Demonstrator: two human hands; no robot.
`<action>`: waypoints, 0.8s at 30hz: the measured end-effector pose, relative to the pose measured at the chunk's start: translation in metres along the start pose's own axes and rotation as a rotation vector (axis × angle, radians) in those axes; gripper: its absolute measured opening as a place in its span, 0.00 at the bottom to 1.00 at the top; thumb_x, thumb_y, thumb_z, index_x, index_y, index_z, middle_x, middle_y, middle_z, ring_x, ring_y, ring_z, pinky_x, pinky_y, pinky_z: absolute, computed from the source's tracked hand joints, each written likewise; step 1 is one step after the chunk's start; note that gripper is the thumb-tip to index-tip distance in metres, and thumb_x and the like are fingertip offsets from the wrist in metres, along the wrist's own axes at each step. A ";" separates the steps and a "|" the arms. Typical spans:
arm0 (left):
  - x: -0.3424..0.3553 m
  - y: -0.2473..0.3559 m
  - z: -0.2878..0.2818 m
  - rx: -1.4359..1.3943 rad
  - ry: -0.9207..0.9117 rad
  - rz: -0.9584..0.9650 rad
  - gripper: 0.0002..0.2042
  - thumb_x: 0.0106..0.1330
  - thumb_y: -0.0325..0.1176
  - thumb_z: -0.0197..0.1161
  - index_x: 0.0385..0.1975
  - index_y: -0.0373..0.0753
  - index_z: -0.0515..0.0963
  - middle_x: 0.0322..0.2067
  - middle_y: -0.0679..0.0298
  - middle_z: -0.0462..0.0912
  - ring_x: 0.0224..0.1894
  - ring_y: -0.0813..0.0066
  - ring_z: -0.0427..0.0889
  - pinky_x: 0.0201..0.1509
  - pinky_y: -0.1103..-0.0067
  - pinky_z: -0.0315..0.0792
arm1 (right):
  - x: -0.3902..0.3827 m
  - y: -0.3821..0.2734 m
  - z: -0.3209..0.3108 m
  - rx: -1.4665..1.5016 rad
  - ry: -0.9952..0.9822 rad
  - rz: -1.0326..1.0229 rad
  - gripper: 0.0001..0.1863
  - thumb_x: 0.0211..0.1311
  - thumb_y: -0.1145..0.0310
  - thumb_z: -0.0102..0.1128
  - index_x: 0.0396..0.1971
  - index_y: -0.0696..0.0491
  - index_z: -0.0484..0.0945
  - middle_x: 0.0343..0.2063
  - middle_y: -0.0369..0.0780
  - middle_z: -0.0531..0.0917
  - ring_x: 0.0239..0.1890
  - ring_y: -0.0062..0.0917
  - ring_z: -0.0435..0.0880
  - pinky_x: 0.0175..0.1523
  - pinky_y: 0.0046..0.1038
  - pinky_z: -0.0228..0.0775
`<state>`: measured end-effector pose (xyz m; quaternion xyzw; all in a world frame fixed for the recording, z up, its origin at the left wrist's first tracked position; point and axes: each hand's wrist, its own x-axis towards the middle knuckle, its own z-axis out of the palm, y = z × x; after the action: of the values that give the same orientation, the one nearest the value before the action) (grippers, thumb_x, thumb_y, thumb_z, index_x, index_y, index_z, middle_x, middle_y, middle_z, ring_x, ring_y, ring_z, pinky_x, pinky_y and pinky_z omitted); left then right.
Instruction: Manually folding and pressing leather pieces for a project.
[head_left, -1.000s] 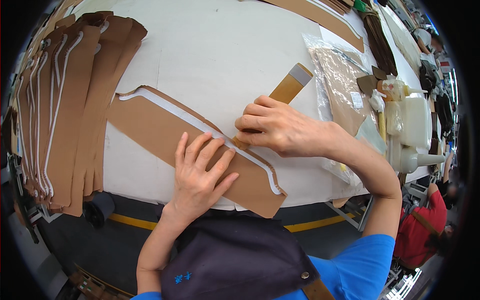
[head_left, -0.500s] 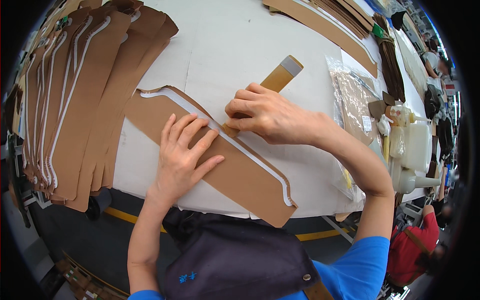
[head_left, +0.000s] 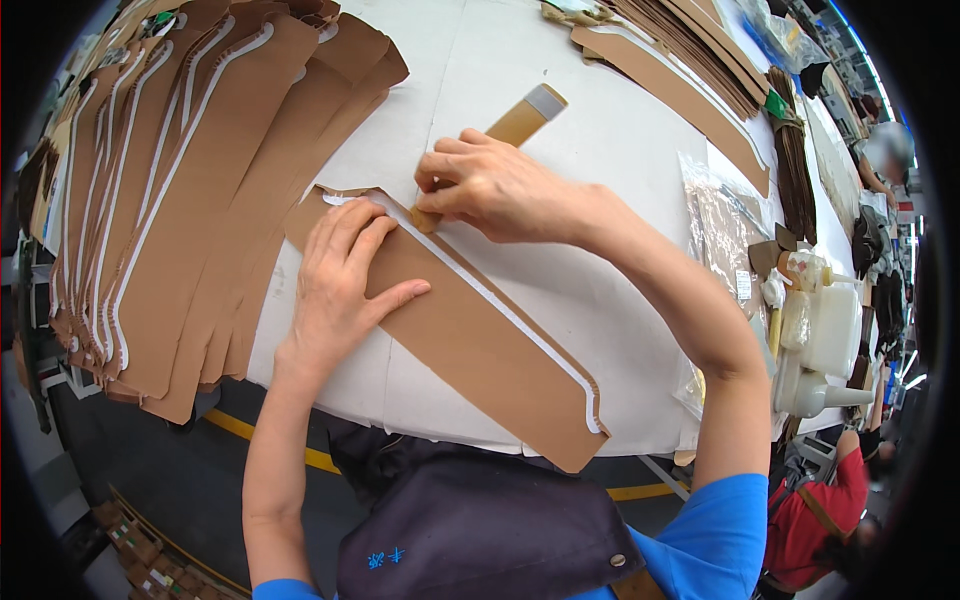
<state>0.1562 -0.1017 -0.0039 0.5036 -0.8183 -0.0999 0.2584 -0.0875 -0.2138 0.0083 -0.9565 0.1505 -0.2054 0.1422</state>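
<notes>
A long brown leather-like panel [head_left: 470, 340] lies aslant on the table, its near right end reaching the front edge. Along its far side runs a white strip [head_left: 505, 308], with a narrow margin of the panel folded up beside it. My left hand [head_left: 335, 275] rests on the panel's left part, fingers across the strip, thumb out to the side. My right hand [head_left: 495, 192] is closed round a flat tan tool [head_left: 518, 120] with a grey band at its upper end. The tool's lower end meets the panel's far edge, just right of my left fingertips.
Overlapping brown panels [head_left: 210, 190] with white strips are fanned at the left. More panels [head_left: 680, 95] lie at the far right, near a clear plastic bag [head_left: 715, 205]. White plastic bottles [head_left: 832, 325] stand at the right edge. A person in red [head_left: 825, 515] is beyond.
My right hand has moved left along the strip with the tool, toward the panel's far left end. My left hand has also shifted that way, and its fingers are closer together.
</notes>
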 end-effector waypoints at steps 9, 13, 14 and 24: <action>-0.022 0.025 0.004 -0.027 -0.067 0.122 0.34 0.52 0.49 0.83 0.55 0.36 0.80 0.62 0.54 0.75 0.66 0.50 0.71 0.71 0.56 0.65 | -0.028 -0.027 -0.003 0.075 -0.010 -0.008 0.12 0.56 0.75 0.68 0.41 0.51 0.88 0.40 0.38 0.80 0.45 0.32 0.79 0.52 0.35 0.67; -0.049 0.068 0.015 -0.111 -0.076 0.166 0.32 0.59 0.53 0.77 0.54 0.32 0.80 0.58 0.50 0.76 0.66 0.50 0.72 0.72 0.53 0.65 | -0.069 -0.077 -0.019 0.049 -0.096 0.101 0.14 0.58 0.75 0.70 0.45 0.55 0.86 0.45 0.39 0.82 0.47 0.33 0.81 0.53 0.36 0.71; -0.053 0.071 0.016 -0.122 -0.078 0.157 0.31 0.59 0.53 0.77 0.53 0.32 0.81 0.59 0.50 0.76 0.67 0.51 0.72 0.72 0.53 0.65 | -0.071 -0.084 -0.020 0.023 -0.100 0.122 0.14 0.57 0.76 0.70 0.44 0.55 0.86 0.45 0.39 0.82 0.47 0.33 0.81 0.54 0.35 0.72; -0.051 0.070 0.012 -0.056 -0.074 0.130 0.33 0.58 0.54 0.78 0.55 0.35 0.80 0.65 0.51 0.74 0.70 0.52 0.70 0.73 0.54 0.63 | -0.056 -0.072 -0.019 -0.004 -0.144 0.104 0.14 0.55 0.76 0.70 0.43 0.55 0.86 0.45 0.38 0.81 0.47 0.32 0.80 0.55 0.35 0.72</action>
<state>0.1140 -0.0246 -0.0010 0.4380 -0.8551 -0.1242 0.2481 -0.1283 -0.1322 0.0294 -0.9600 0.1900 -0.1281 0.1612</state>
